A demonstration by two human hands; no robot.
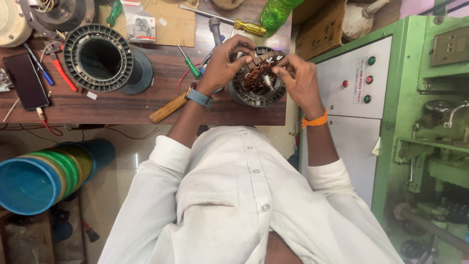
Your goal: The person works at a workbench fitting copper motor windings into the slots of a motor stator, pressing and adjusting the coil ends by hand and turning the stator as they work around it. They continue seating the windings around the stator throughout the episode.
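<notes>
Left hand (224,63) and right hand (298,80) both grip a round grey copper-wound motor stator (257,80) at the brown wooden tabletop (122,105) edge.

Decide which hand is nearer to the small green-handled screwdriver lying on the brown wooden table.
Left. The left hand rests on the round motor stator, just beside the green-handled screwdriver; the right hand is on the stator's far side.
</notes>
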